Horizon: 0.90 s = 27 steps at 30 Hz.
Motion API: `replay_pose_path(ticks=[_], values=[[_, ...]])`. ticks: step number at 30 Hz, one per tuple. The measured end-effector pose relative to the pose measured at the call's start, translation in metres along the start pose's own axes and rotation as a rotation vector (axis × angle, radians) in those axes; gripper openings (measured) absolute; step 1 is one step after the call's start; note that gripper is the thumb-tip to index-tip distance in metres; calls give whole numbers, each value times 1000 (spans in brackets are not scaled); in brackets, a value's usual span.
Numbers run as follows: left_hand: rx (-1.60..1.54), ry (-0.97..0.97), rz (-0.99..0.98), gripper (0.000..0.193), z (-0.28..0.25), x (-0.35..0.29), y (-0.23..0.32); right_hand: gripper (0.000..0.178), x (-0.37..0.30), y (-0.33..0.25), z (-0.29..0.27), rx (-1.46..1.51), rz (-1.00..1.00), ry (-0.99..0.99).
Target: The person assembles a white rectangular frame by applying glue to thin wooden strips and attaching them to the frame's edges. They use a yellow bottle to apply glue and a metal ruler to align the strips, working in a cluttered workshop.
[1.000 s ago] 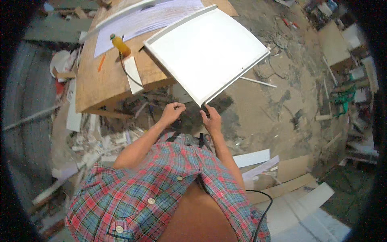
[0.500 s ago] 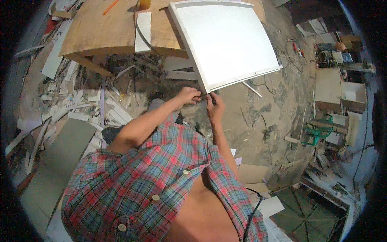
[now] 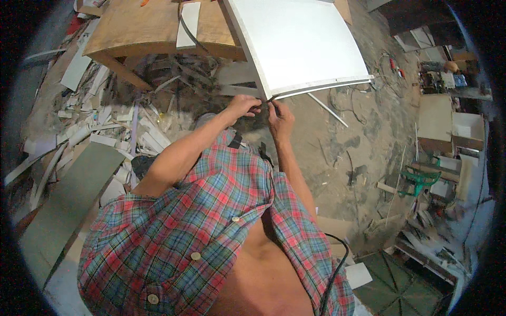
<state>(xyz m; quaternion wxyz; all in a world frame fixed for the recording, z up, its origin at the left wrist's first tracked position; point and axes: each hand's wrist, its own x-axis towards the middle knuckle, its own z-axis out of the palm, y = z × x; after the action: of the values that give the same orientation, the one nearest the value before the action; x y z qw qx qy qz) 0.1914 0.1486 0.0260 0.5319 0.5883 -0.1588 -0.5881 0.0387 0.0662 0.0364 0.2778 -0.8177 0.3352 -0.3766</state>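
Note:
A white panel (image 3: 311, 45) with narrow raised edges juts from the wooden table toward me. Both my hands are at its near left corner. My left hand (image 3: 244, 107), just left of that corner, has its fingers curled together; whatever they hold is hidden. My right hand (image 3: 281, 116) pinches with thumb and forefinger right under the corner, beside a small dark piece too small to name. Along the panel's near edge runs a white strip (image 3: 327, 86) with a dark line in it.
The wooden table (image 3: 126, 31) carries a white board piece (image 3: 188, 26) and a dark cable. Offcuts (image 3: 105, 124) litter the floor at left. A white rod (image 3: 329, 110) lies below the panel. At right are a green plastic item (image 3: 421, 179) and open boxes (image 3: 468, 126).
The whole view has shifted, so the panel and table sit higher in the picture. Both hands stay at the same corner, and the right fingertips now show pinched just under it.

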Motion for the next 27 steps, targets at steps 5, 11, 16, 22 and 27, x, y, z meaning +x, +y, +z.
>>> replay_pose_path(ticks=[5,11,16,22,27], values=[[126,29,27,24,-1,-3,2,12,2,11,3,72,-42,-29],[183,70,102,23,-1,-5,3,13,2,17,10,118,-65,-31],[230,117,116,23,-3,-7,0,14,2,15,9,28,-124,-79],[292,137,124,25,-7,-6,-2,18,2,21,9,12,-196,-87],[196,95,85,27,-9,-12,1,18,1,16,12,-8,-96,-138]])
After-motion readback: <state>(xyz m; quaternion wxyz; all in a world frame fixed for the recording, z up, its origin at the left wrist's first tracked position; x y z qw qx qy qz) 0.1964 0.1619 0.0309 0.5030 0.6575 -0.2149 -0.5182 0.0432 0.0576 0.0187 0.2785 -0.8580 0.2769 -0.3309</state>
